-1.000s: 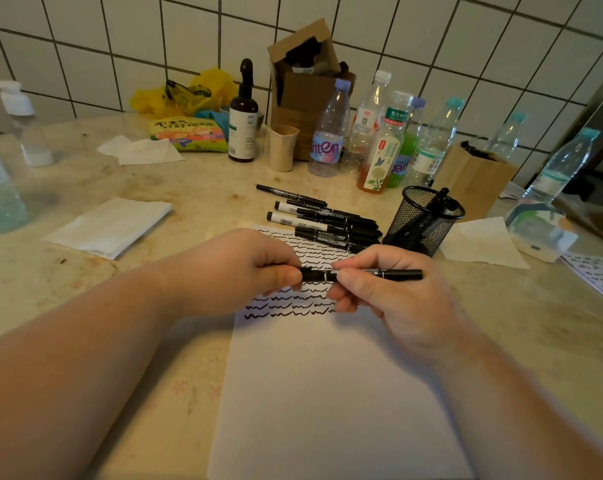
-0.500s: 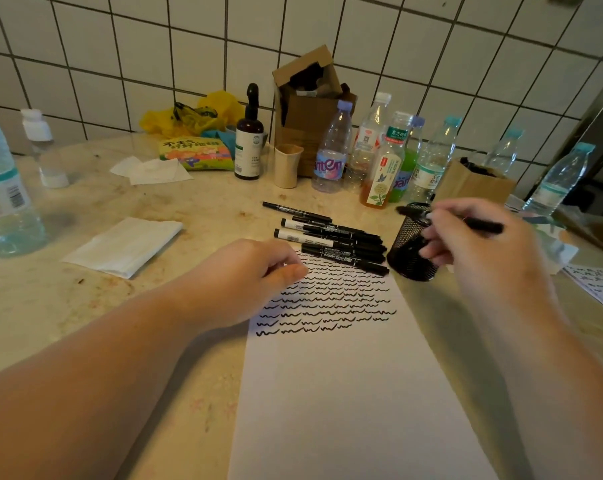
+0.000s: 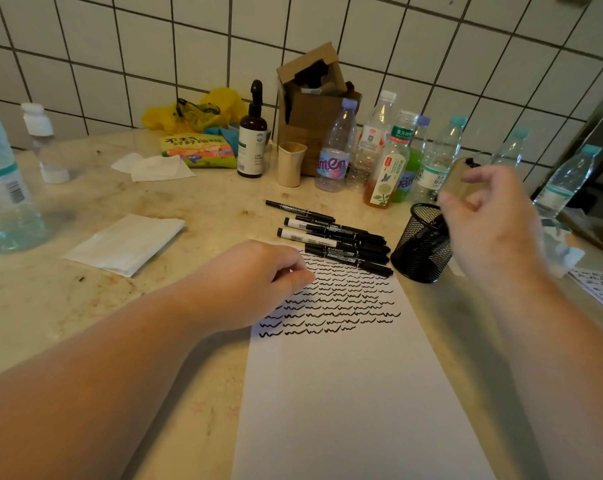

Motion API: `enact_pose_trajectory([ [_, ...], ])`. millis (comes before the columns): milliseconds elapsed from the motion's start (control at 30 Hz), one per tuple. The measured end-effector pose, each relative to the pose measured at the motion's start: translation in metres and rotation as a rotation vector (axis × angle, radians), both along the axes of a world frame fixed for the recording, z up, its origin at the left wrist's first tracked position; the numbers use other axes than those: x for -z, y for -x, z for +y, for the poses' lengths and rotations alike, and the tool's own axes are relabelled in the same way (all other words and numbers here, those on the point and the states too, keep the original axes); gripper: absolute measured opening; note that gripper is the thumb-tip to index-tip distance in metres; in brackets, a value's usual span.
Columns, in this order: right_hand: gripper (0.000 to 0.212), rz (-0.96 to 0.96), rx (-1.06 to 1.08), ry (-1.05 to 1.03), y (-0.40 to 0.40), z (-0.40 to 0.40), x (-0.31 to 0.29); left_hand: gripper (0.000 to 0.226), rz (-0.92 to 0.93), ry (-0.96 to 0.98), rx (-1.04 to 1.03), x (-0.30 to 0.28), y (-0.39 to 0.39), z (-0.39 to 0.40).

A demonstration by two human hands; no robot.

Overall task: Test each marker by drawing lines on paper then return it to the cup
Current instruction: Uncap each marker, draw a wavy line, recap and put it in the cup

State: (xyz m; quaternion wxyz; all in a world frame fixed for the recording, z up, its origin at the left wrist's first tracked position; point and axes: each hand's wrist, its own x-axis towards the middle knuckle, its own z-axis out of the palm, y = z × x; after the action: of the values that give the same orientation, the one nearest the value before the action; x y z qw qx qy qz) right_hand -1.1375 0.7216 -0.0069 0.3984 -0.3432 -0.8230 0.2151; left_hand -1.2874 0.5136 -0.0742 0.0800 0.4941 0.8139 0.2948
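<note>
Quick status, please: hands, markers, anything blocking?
Right hand empty above mesh cup. Left hand resting on paper. Markers waiting, nothing blocking.

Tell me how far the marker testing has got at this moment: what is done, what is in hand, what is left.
Done: rows of wavy lines cover the top of the paper, and at least one marker stands in the mesh cup. In hand: nothing; the right hand hovers open beside the cup, and the left hand rests on the paper's edge. Left: a cluster of loose markers lies on the counter above the paper, seemingly untested.
</note>
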Motion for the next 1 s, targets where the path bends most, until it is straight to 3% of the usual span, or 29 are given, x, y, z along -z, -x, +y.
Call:
enact_pose_trajectory([
  [100, 0.009, -0.279, -0.167, -0.107, 0.017, -0.02, 0.018, 0.021, 0.026, 0.007, -0.01, 0.001, 0.0, 0.002],
  [167, 0.011, -0.545, -0.221, -0.162, 0.031, -0.02, 0.038, 0.019, 0.033, 0.025, -0.011, 0.001, 0.0, 0.003],
  [233, 0.018, -0.686, -0.216, -0.193, 0.043, -0.015, 0.053, 0.02, 0.056, 0.043, -0.01, 0.001, 0.0, 0.003],
  [400, 0.024, -0.758, -0.154, -0.17, 0.052, -0.005, 0.064, 0.02, 0.109, 0.048, 0.001, 0.0, 0.003, 0.002],
  [733, 0.014, -0.942, -0.203, -0.063, 0.043, -0.014, 0.048, 0.019, 0.089, 0.048, -0.009, 0.001, 0.001, 0.003],
  [867, 0.025, -0.881, -0.249, -0.02, 0.032, -0.025, 0.037, 0.02, 0.084, 0.056, -0.005, 0.001, 0.0, 0.002],
  [1000, 0.016, -0.486, -0.331, 0.261, 0.017, -0.038, 0.032, 0.023, 0.04, 0.047, 0.028, -0.001, -0.004, 0.002],
])
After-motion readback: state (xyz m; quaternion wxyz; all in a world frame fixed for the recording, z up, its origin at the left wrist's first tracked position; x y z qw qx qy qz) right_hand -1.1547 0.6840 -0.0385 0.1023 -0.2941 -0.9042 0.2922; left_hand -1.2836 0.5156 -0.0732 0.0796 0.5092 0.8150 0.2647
